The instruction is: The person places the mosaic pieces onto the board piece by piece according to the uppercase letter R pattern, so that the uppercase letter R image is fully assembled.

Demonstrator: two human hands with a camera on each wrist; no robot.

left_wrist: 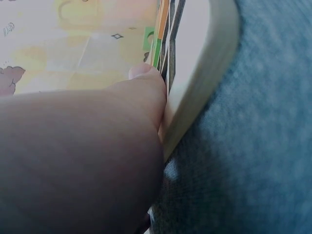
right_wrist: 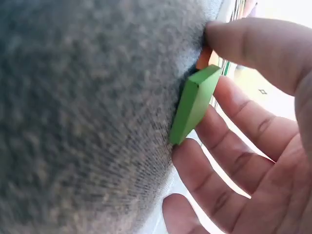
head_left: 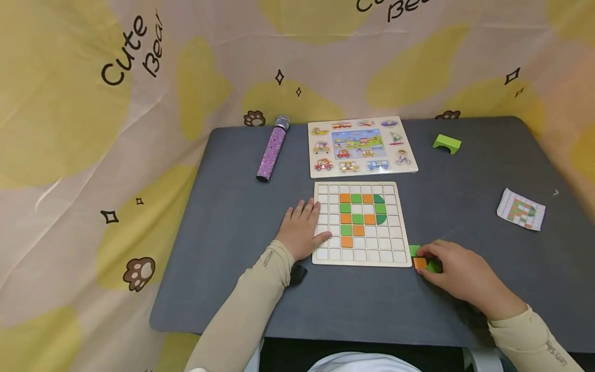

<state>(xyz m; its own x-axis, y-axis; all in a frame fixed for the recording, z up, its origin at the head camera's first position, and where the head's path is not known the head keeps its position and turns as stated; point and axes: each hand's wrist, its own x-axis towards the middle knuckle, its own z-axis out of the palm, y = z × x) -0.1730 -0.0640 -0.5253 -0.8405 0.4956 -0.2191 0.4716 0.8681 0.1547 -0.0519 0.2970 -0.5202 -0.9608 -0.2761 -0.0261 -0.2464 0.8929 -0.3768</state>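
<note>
My left hand (head_left: 299, 230) lies flat with straight fingers on the left edge of a white wooden grid board (head_left: 386, 243), its thumb resting over the squares. Orange and green square tiles, with two dark green rounded pieces (head_left: 381, 219), fill some cells of the board. Beside the lower right corner, my right hand (head_left: 460, 271) pinches an orange square tile (head_left: 420, 263) between thumb and forefinger at the table. A green tile (head_left: 414, 250) sits just behind it. Another green tile (right_wrist: 195, 105) stands out under the curved fingers in the right wrist view.
Behind the grid board lies a picture puzzle board (head_left: 321, 134) with vehicles. A glittery purple microphone (head_left: 271, 152) is at its left. Off to the right are a green arch block (head_left: 447, 142) and a small pattern card (head_left: 520, 211). Printed cloth hangs behind the grey table (head_left: 223, 217).
</note>
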